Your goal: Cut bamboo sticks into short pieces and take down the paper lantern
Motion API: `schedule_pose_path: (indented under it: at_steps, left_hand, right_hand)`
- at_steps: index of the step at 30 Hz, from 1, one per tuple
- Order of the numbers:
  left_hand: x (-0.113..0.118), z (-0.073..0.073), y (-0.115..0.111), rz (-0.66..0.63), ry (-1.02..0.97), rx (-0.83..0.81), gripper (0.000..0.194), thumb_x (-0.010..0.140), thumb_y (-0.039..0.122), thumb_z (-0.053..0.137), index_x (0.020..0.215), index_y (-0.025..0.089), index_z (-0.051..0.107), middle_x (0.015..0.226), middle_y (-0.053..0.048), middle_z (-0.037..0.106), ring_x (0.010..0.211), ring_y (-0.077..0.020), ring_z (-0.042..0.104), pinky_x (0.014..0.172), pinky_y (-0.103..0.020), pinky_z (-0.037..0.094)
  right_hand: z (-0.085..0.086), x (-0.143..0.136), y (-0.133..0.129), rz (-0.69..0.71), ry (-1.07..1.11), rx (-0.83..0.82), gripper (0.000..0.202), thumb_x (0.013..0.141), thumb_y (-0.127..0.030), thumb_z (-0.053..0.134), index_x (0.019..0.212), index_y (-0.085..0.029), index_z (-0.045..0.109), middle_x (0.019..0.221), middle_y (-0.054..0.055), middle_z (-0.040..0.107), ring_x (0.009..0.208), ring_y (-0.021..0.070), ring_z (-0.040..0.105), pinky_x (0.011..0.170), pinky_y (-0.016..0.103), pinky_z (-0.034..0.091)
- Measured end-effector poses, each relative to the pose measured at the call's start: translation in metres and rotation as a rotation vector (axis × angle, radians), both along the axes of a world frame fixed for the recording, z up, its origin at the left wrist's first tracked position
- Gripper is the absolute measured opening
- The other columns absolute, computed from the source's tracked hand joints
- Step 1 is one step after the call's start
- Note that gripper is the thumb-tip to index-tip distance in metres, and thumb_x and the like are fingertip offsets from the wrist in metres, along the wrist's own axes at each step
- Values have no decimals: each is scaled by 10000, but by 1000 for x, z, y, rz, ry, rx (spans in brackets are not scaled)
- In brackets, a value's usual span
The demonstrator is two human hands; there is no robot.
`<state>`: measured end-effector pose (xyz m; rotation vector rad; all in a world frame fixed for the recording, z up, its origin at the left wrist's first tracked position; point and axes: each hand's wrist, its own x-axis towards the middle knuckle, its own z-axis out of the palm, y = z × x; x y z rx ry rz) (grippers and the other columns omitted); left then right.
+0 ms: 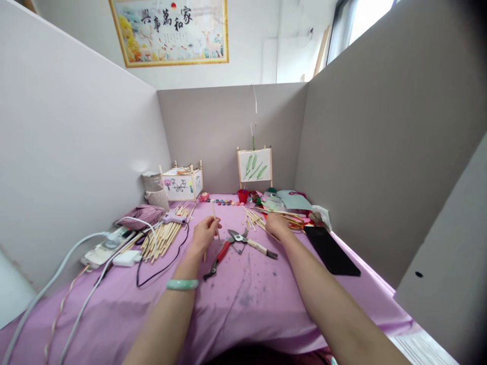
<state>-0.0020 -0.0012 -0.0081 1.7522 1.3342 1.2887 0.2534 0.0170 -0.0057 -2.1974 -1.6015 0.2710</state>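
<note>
Head view: pruning shears [239, 237] lie near on the surface [262, 299]. Farther, the left hand [206, 230] has its fingers clamped on a stick [214, 210], long axis pointing far. The right hand [277, 225] is nearer the loose sticks [251, 218], just left of it, slanting near-right to far-left; its fingers' state cannot be told.

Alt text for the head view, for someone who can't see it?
A person's left hand holds a thin, pale wooden stick nearly upright; the right hand is at a pile of similar sticks. Between them, metal pruning shears with red and white handles lie on a purple tablecloth.
</note>
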Motion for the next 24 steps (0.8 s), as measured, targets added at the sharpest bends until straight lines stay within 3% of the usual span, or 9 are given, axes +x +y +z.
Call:
schedule_pose_path:
  at_steps: [6, 11, 14, 18, 21, 24]
  left_hand:
    - [-3, -6, 8, 66, 37, 24, 293, 787, 441, 499, 817, 192, 651, 793, -41, 714, 649, -146, 613, 547, -224, 434]
    - [-5, -9, 12, 77, 21, -22, 342, 786, 395, 492, 975, 175, 673, 810, -56, 720, 692, -163, 626, 543, -232, 442]
    - [-5, -9, 12, 34, 7, -30, 354, 781, 355, 496, 1012, 159, 679, 838, -62, 717, 695, -159, 627, 553, -235, 457]
    - [-5, -11, 13, -11, -10, -16, 322, 755, 326, 552, 999, 173, 697, 857, -47, 716, 731, -153, 639, 591, -231, 481]
    - [-5, -12, 14, -18, -47, -18, 321, 744, 305, 577, 1007, 170, 701, 839, -50, 718, 724, -152, 641, 590, -229, 484]
    - [-5, -12, 14, -29, -57, -15, 296, 735, 287, 590, 974, 169, 717, 837, -57, 723, 718, -160, 642, 584, -232, 480]
  right_hand:
    - [-2, 9, 3, -43, 185, 171, 143, 715, -149, 653, 850, -109, 680, 959, 208, 685, 1007, 309, 633, 830, 371, 476]
    - [15, 7, 2, 23, 426, 419, 238, 849, -256, 482, 1013, -132, 603, 932, 127, 681, 822, 200, 660, 662, 283, 520]
    - [18, -19, -5, 215, 523, 483, 239, 861, -281, 444, 991, -147, 594, 894, 73, 683, 746, 143, 650, 615, 227, 508]
    - [5, -72, -17, 503, 522, 424, 95, 745, -244, 603, 795, -176, 645, 719, -6, 681, 667, 128, 633, 623, 214, 476]
    - [-7, -100, -22, 580, 453, 382, 61, 701, -216, 652, 755, -194, 671, 693, -18, 687, 651, 129, 615, 631, 223, 434]
    - [-15, -111, -21, 587, 380, 352, 69, 718, -202, 634, 758, -212, 689, 712, -17, 699, 667, 132, 610, 636, 226, 401]
